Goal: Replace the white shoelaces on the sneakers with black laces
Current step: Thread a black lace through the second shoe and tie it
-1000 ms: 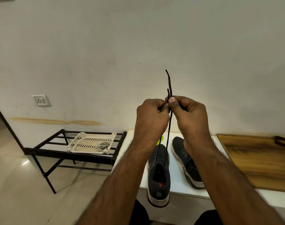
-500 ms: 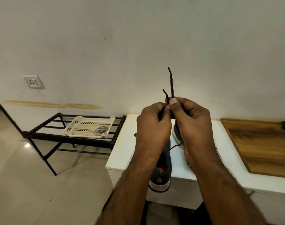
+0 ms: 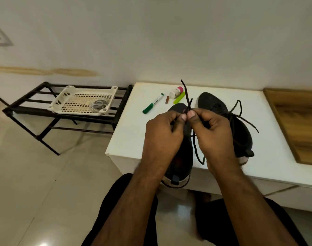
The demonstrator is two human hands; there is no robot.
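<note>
Two bare hands meet over the white bench (image 3: 126, 139), thumbs nearly touching. Left hand (image 3: 162, 137) and right hand (image 3: 212, 134) each have a pinch grip on the thin black shoelace (image 3: 186, 96); both lace ends stick up just above the fingertips, one longer than the other. Below the hands the lace drops in a loop beside the near dark grey knit sneaker (image 3: 183, 162), heel w/ white sole hanging over the bench edge. Second dark grey sneaker (image 3: 229, 125) lies just right of it, already w/ black lace, ends loose on top. Behind: green-capped white marker (image 3: 153, 103), small brown stick (image 3: 167, 99), lime-green strip (image 3: 179, 97), small white bottle w/ pink cap (image 3: 176, 91). Wooden board (image 3: 297, 125) at far right. Black metal rack (image 3: 36, 110) at left carries a cream perforated plastic tray (image 3: 77, 100).
</note>
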